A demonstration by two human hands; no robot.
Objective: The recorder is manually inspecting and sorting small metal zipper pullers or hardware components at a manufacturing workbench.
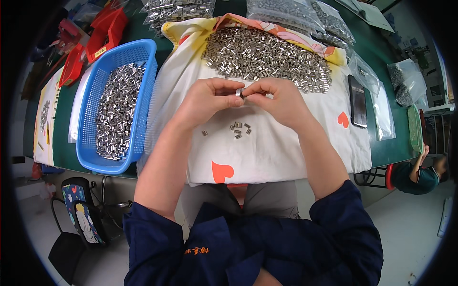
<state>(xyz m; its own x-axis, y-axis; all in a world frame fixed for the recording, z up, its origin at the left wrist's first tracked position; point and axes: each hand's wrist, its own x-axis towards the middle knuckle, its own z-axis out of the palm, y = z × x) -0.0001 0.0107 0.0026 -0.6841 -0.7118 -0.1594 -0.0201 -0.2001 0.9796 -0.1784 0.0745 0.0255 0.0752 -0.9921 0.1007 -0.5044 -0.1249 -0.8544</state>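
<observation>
My left hand (204, 101) pinches a small shiny metal ring (239, 93) between thumb and fingers, above the white cloth. Close against it, my right hand (281, 101) is closed, with thumb and index finger together at the ring's right side. What those fingertips hold is too small and covered to make out. Below the hands, several short metal cylinders (238, 131) lie loosely grouped on the cloth, and a single one (204, 133) sits apart to the left. Beyond the hands spreads a large heap of similar metal cylinders (272, 55).
A blue plastic basket (149, 62) of metal cylinders stands at left, with red bins (107, 35) behind it. Clear bags of metal parts (286, 14) lie at the back. A phone (357, 101) rests at right on the patterned cloth (324, 138). Another person (420, 176) is far right.
</observation>
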